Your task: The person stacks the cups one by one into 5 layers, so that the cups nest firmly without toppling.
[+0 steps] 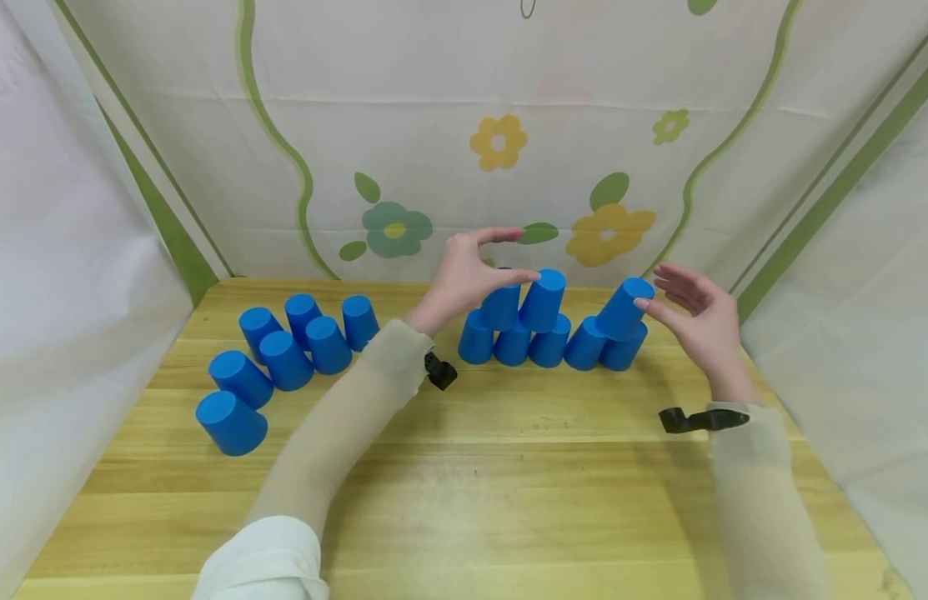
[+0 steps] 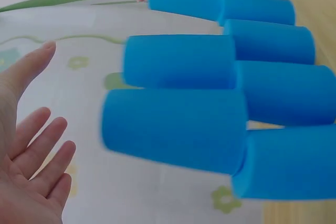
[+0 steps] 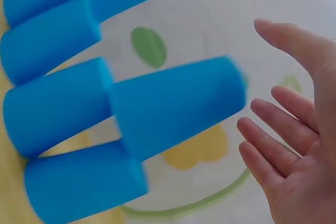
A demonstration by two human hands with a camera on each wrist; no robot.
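Upside-down blue cups stand in a row on the table, with three more cups on top of them. My left hand [image 1: 464,273] is spread beside two of the upper cups, the nearer one being an upper-left cup [image 2: 173,127]; a gap shows between hand and cup in the left wrist view. At the right end, an upper cup [image 1: 624,310] rests across two lower cups, one of them the rightmost lower cup [image 3: 86,184]. Beside that upper cup my right hand [image 1: 699,321] holds nothing, its fingers apart and loosely extended.
Several more blue cups, including a front one [image 1: 233,423], stand upside down at the left of the wooden table [image 1: 494,500]. A white curtain [image 1: 403,133] with flower prints hangs behind the table, and white fabric encloses both sides.
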